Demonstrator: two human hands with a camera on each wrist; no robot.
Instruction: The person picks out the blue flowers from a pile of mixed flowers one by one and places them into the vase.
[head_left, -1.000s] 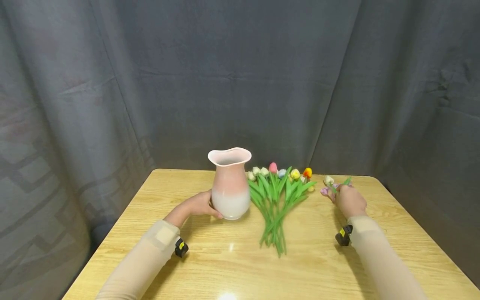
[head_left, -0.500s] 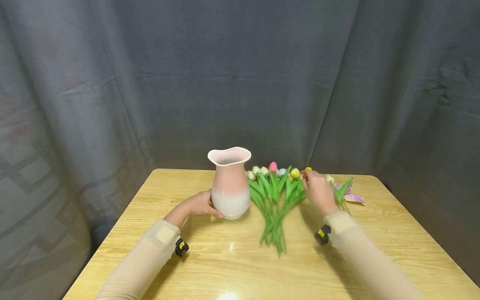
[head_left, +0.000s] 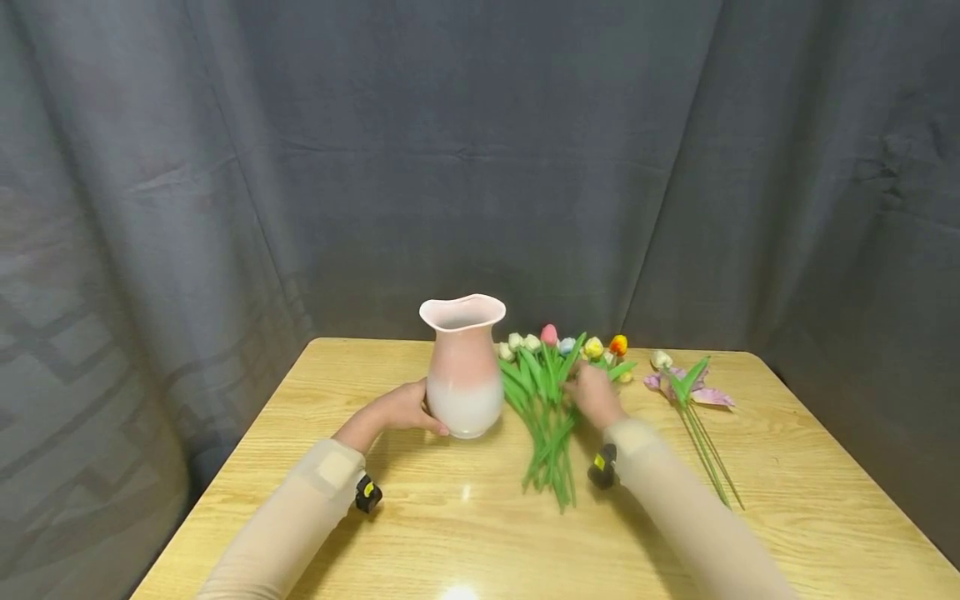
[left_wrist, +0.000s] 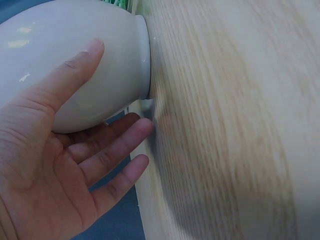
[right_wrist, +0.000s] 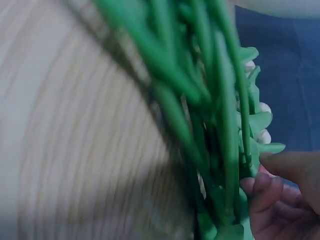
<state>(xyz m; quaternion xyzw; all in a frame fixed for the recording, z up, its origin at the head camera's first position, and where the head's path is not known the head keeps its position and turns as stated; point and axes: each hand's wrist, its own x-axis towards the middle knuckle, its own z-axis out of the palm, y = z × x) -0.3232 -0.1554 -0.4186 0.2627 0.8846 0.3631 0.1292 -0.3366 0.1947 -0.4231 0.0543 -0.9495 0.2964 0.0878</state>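
Note:
A pink-and-white vase stands upright on the table. My left hand holds its lower left side; in the left wrist view the thumb of my left hand lies along the white body, and some fingers are partly behind it. Right of the vase lies a bunch of tulips with green stems. My right hand is at its leaves. The right wrist view has my right hand pinching at a green stem; which flower it belongs to is unclear.
To the right, a white tulip and a purple flower lie with their stems toward the front. Grey curtains hang behind the wooden table and at both sides.
My right hand has let go of the white tulip and purple flower at the right and moved left, past the orange tulip, to the bunch. My left hand has stayed on the vase.

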